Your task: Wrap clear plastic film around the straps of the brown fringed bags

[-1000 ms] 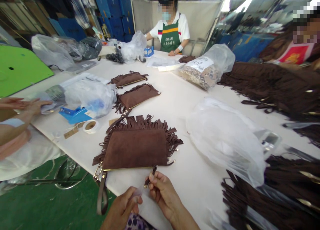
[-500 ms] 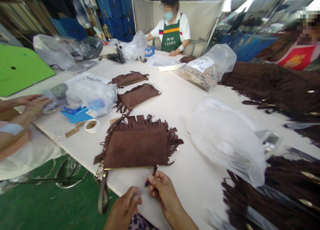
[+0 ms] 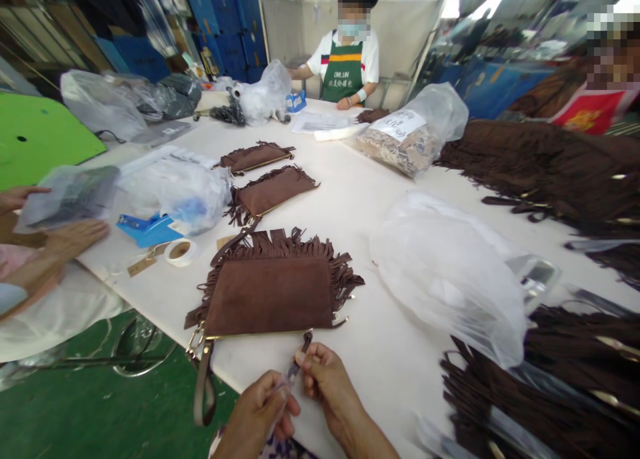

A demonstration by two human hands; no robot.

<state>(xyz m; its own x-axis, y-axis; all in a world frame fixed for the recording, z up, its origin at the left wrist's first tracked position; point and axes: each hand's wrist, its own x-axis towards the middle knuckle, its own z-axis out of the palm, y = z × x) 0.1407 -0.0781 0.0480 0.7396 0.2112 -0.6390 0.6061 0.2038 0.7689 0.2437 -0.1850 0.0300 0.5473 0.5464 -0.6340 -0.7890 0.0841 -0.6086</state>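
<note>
Head view: past the nearest fringed pouch (image 3: pixel 270 296), an apron (image 3: pixel 343 69) reads "OMLUN".

**Paired pinch grips at the near edge of the tabletop (image 3: pixel 400 372)**

The left hand (image 3: pixel 265 406) angles inward, thumb and index finger pinching, other fingers curled. The right hand (image 3: pixel 327 382), just beside it, pinches likewise; its bare forearm (image 3: pixel 367 434) slopes toward the body.
</note>
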